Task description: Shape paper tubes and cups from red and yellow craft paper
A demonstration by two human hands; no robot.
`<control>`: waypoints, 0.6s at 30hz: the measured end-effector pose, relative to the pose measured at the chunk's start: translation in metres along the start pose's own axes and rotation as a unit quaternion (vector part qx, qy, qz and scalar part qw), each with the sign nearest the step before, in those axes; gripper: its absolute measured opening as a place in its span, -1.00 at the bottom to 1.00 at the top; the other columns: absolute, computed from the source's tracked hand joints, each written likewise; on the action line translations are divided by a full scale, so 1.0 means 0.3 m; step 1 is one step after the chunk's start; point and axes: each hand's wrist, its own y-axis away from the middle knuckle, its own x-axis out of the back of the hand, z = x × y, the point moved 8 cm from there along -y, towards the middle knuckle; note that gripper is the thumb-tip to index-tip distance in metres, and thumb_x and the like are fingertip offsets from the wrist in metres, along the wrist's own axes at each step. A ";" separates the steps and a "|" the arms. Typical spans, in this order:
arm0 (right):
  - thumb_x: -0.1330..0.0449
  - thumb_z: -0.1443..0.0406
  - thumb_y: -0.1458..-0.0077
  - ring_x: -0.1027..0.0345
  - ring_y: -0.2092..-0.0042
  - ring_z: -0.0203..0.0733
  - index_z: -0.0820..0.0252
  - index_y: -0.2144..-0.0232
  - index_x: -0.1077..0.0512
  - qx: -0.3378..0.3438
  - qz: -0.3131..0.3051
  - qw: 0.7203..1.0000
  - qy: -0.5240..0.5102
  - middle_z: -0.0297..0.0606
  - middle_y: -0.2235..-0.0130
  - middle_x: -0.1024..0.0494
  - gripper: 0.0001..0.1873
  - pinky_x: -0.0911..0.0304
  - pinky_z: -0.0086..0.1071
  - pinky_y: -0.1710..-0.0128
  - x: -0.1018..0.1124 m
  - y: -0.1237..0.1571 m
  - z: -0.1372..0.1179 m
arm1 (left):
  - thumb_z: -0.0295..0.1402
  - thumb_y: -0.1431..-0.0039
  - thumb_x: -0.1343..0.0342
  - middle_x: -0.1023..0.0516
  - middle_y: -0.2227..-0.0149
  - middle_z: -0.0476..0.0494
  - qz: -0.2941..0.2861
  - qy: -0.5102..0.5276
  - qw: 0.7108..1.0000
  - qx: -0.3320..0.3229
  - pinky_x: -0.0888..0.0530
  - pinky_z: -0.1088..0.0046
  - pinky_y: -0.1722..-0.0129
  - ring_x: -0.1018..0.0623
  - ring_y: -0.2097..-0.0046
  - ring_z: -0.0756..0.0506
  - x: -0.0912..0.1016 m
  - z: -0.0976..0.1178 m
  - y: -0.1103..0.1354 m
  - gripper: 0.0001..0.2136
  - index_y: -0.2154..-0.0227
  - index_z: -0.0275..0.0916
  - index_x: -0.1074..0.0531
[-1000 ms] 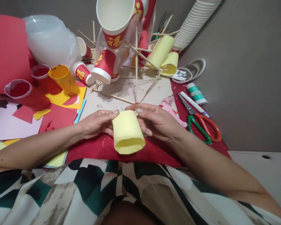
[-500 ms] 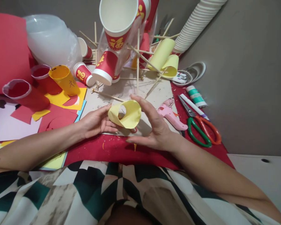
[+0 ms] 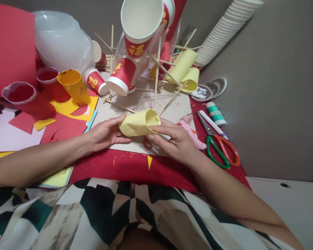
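A pale yellow paper roll (image 3: 139, 122) lies sideways between both hands, its open end pointing up and right. My left hand (image 3: 104, 133) grips its left end with thumb on top. My right hand (image 3: 176, 139) holds its right underside, fingers closed against the paper. Both hands hover over a beige board (image 3: 143, 104) on red paper (image 3: 130, 166). Right behind stands a structure of red paper cups (image 3: 141, 31) and wooden sticks (image 3: 156, 74), with two more yellow rolls (image 3: 184, 67) in it.
Green-and-orange scissors (image 3: 220, 149), a marker (image 3: 212, 121), a green-striped glue stick (image 3: 215, 113) and a pink glue gun (image 3: 190, 130) lie right. Left are red and yellow paper-covered cups (image 3: 73, 85), paper scraps and a plastic bag (image 3: 61, 40). A stack of white cups (image 3: 224, 31) leans at the back right.
The yellow roll turned from open end facing me to lying sideways with its opening up-right. My right hand moved from arching over it to holding it from below.
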 end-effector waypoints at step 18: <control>-0.12 -0.04 -0.32 -0.44 0.57 -0.37 0.24 0.31 -0.39 -0.351 -0.221 0.875 -0.252 -0.30 0.51 -0.59 -0.55 -0.36 -0.55 0.55 -0.134 0.086 0.019 | -0.17 -0.31 -0.17 -0.64 0.08 -0.26 -0.007 -0.048 0.998 -0.035 -0.55 0.37 0.03 -0.61 0.08 -0.11 -0.026 -0.015 0.004 -0.74 0.15 -0.28 -0.56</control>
